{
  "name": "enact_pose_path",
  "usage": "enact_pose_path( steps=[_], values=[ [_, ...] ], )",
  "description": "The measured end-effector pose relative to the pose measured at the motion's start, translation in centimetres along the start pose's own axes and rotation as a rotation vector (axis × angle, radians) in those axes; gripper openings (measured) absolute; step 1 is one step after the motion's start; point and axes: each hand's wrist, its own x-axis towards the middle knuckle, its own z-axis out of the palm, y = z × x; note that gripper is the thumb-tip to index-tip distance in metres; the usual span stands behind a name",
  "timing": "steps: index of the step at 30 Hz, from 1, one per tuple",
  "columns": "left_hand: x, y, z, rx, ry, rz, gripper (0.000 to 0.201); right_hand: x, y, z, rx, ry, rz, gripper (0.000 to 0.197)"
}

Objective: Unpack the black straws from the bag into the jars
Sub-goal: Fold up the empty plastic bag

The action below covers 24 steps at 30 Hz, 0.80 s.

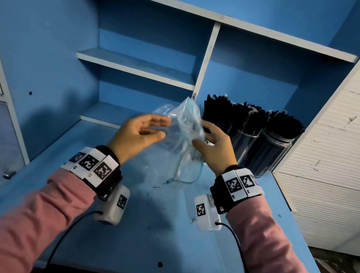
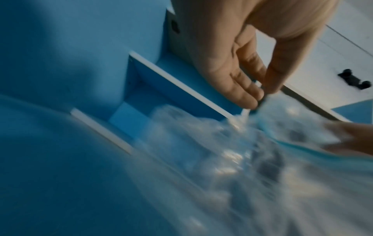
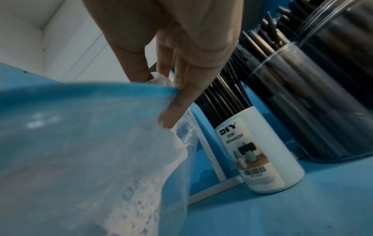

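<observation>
A crumpled clear plastic bag (image 1: 184, 132) hangs above the blue desk, held up between both hands; I see no straws inside it. My left hand (image 1: 164, 128) pinches its left edge with thumb and fingertips (image 2: 250, 99). My right hand (image 1: 200, 134) pinches the bag's (image 3: 80, 135) right edge between thumb and fingers (image 3: 177, 108). Just right of the right hand stand two clear jars (image 1: 265, 156) packed with upright black straws (image 1: 245, 117). A white tube labelled DIY desk organizer (image 3: 260, 156) also holds black straws (image 3: 222, 95), next to a clear jar (image 3: 322, 111).
The blue desk (image 1: 138, 234) has blue shelves (image 1: 138, 66) behind it and a white upright divider (image 1: 207, 57). A white panelled cabinet (image 1: 343, 158) closes off the right side, right by the jars. A drawer front with a knob (image 1: 9, 174) is at the left.
</observation>
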Motion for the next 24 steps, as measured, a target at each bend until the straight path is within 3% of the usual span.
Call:
enact_pose_path(
  steps=[4,7,11,13,17,22,24],
  values=[
    [0.8,-0.7,-3.2,0.162,0.229,0.049,0.028,-0.5,0.3,-1.6,0.021,-0.01,0.001,0.046],
    [0.9,-2.2,-4.3,0.231,0.21,-0.039,0.031,-1.0,0.2,-2.4,0.099,-0.044,-0.003,0.045],
    [0.3,-2.7,-3.7,-0.195,0.142,-0.327,0.041,-1.2,0.3,-2.6,0.134,-0.076,-0.008,0.045],
    [0.1,-2.6,-3.3,-0.364,0.086,-0.368,0.049,-1.1,0.6,-2.6,0.109,-0.049,-0.019,0.048],
    [-0.2,-2.3,-2.1,-0.363,0.013,-0.282,0.059,-0.6,1.5,-2.4,-0.007,0.058,-0.014,0.053],
    [-0.1,-1.5,0.8,0.063,0.003,0.003,0.065,-0.4,0.4,-1.4,-0.198,0.172,-0.03,0.054],
    [-0.1,-1.3,2.0,0.121,0.007,0.079,0.067,-0.2,-0.3,-0.8,-0.236,0.17,-0.062,0.056]
  ],
)
